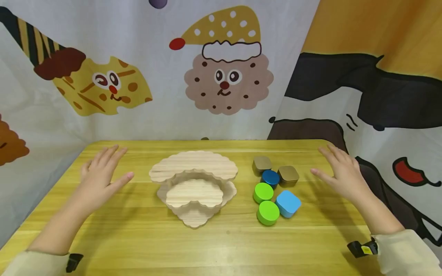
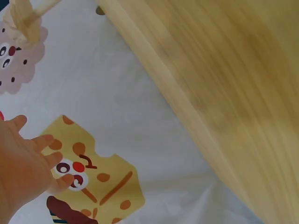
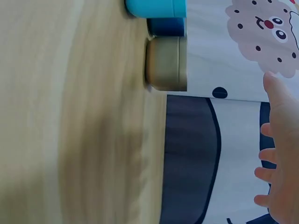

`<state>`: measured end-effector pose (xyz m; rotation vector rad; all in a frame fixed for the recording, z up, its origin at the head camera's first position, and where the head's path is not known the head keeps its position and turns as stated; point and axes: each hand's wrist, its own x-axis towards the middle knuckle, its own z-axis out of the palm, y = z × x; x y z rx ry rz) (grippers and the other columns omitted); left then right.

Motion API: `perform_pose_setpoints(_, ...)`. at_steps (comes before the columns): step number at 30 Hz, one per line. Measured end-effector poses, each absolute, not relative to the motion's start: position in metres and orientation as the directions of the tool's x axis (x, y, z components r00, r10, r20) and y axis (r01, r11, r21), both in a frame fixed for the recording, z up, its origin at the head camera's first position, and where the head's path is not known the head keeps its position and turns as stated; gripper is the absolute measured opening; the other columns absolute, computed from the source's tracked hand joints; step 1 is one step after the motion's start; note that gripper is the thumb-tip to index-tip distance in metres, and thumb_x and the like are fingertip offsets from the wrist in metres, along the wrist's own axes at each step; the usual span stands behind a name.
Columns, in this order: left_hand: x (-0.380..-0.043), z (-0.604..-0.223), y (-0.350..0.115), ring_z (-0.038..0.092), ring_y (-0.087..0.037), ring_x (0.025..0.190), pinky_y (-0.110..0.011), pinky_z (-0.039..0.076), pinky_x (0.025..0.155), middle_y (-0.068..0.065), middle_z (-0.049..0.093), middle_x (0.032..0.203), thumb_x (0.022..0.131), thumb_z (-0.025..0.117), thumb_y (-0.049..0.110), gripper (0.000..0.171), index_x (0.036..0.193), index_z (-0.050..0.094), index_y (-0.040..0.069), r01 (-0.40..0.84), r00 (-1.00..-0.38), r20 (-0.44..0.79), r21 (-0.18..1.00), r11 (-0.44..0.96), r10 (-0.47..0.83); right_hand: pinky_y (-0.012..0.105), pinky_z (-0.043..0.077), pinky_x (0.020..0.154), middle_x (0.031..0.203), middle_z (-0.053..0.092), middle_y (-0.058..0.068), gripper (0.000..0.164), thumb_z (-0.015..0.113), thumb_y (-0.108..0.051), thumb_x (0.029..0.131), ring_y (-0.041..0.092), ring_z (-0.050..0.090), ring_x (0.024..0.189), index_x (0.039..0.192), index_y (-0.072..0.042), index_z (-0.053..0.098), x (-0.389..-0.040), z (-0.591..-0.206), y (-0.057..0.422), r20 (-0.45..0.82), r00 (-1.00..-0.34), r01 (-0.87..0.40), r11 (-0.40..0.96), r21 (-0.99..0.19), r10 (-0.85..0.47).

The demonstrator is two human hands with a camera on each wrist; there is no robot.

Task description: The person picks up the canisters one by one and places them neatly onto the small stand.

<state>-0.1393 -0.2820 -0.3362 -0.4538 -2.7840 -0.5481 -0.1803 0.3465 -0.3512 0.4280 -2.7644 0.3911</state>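
My left hand (image 1: pixel 100 178) is held over the left side of the table with its fingers spread, holding nothing. To its right stands a pale wooden piece (image 1: pixel 193 163) with scalloped edges and stacked levels. Over the right side, my right hand (image 1: pixel 345 176) has its fingers extended and also holds nothing. Nearest to it is a group of small tins: two gold-brown squarish ones (image 1: pixel 288 174), a dark blue round one (image 1: pixel 270 178), two green round ones (image 1: pixel 268 212) and a light blue squarish one (image 1: pixel 288 203). In the right wrist view, a gold-brown tin (image 3: pixel 166 63) appears beyond the hand.
Everything stands on a yellow wood-grain table (image 1: pixel 221 249). Behind its far edge hangs a white curtain (image 1: pixel 165 122) printed with cartoon food figures. A dark band with a buckle (image 1: pixel 362 248) is at the right sleeve cuff.
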Motion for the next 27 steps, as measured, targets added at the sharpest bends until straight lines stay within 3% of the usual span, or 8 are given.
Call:
perform_pose_setpoints(9, -0.139, -0.346, -0.260, 0.021, -0.048, 0.134, -0.074, 0.004, 0.096, -0.020, 0.024, 0.152, 0.095, 0.060, 0.032, 0.070, 0.152, 0.024, 0.015, 0.408, -0.892, 0.382, 0.448, 0.796, 0.242, 0.071, 0.014, 0.100, 0.147, 0.030, 0.027, 0.068, 0.066, -0.036, 0.091, 0.053, 0.027, 0.129, 0.144, -0.003, 0.039, -0.182, -0.371, 0.338, 0.342, -0.902, -0.377, 0.870, -0.319, -0.266)
perform_pose_setpoints(20, -0.137, -0.356, -0.248, 0.023, -0.049, 0.134, -0.072, 0.005, 0.100, -0.023, 0.029, 0.150, 0.096, 0.059, 0.026, 0.068, 0.152, 0.024, 0.012, 0.429, -0.889, 0.407, 0.580, 0.692, 0.210, 0.070, 0.022, 0.097, 0.146, 0.031, 0.027, 0.069, 0.070, -0.027, 0.090, 0.052, 0.027, 0.130, 0.146, -0.005, 0.037, -0.186, -0.392, 0.335, 0.304, -0.913, -0.396, 0.773, -0.496, -0.272)
perform_pose_setpoints(27, -0.139, -0.358, -0.240, 0.029, -0.047, 0.131, -0.069, 0.021, 0.099, -0.023, 0.035, 0.146, 0.092, 0.065, 0.022, 0.071, 0.150, 0.027, 0.007, 0.394, -0.912, 0.368, 0.661, 0.638, 0.183, 0.069, 0.026, 0.095, 0.145, 0.034, 0.026, 0.067, 0.069, -0.027, 0.090, 0.050, 0.030, 0.129, 0.145, -0.005, 0.037, -0.190, -0.403, 0.334, 0.270, -0.932, -0.358, 0.732, -0.580, -0.242)
